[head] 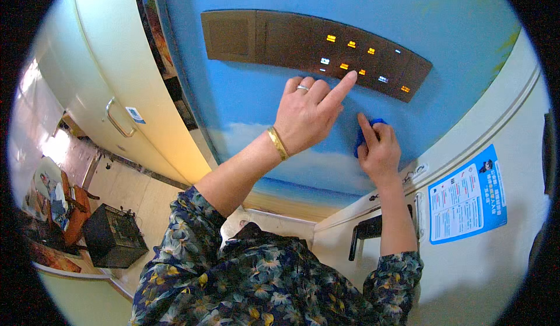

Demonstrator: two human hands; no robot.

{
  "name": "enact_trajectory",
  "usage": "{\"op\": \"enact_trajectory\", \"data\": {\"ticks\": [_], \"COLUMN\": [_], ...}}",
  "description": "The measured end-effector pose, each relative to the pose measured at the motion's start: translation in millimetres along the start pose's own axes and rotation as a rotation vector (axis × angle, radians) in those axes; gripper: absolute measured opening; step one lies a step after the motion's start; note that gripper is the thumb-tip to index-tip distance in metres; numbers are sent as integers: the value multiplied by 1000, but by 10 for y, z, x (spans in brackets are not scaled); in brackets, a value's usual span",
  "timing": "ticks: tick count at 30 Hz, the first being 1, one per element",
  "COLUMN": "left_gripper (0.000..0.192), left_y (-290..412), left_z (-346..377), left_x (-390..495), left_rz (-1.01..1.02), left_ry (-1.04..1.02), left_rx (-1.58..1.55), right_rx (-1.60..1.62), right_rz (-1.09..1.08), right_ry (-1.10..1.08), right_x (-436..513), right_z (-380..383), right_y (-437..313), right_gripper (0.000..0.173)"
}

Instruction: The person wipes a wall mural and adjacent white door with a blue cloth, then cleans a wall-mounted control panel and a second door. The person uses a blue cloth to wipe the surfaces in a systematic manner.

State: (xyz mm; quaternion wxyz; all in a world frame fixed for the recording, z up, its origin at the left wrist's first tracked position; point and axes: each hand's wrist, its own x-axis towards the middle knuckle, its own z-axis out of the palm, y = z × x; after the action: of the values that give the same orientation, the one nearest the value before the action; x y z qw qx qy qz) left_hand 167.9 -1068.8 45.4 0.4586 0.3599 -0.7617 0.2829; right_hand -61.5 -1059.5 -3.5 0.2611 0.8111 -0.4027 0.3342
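Observation:
A dark wall control panel (284, 41) with lit orange and white labels is mounted on a blue wall with a beach picture (262, 107). My left hand (310, 107), wearing a ring and a gold bracelet (277, 143), points its index finger at the panel. The fingertip is at the lower row of labels, and the other fingers are curled with nothing seen in them. Lower and to the right, my right hand (380, 153) grips a blue cloth (359, 139) near the wall, its index finger extended. Part of the cloth is hidden behind the fingers.
At right a white door (463, 273) has a black lever handle (365, 229) and a blue-edged printed sheet (468, 195). At left is a pale door (100, 63) with a metal pull handle (119, 118). A black box (114, 236) stands on the floor beside a brown chair (74, 212).

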Motion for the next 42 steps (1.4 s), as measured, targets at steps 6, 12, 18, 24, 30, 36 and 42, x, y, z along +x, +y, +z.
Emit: {"op": "enact_trajectory", "data": {"ticks": [6,12,18,24,30,36,42], "left_gripper": [74,75,70,52,44,45,43], "left_y": [0,-77,-142,-335,-771,-823,-851], "left_z": [-33,-55,-88,-34,92,172,197], "left_x": [3,-26,-65,-208,-662,-694,-679], "left_rz": [-21,-32,-22,118,77,130,171], "left_ry": [-13,-11,13,236,163,167,182], "left_rx": [-26,-40,-50,-22,230,241,215], "right_rx": [8,10,-23,-47,-167,-201,-19], "right_rz": [4,-4,-43,-76,36,-33,-164], "right_ry": [-8,1,44,115,520,451,266], "right_x": [-10,-7,-9,-30,144,365,505], "right_z": [7,18,35,-50,-206,402,404], "right_y": [31,21,24,86,115,-530,-787], "right_gripper": [72,69,66,61,37,32,40]}}
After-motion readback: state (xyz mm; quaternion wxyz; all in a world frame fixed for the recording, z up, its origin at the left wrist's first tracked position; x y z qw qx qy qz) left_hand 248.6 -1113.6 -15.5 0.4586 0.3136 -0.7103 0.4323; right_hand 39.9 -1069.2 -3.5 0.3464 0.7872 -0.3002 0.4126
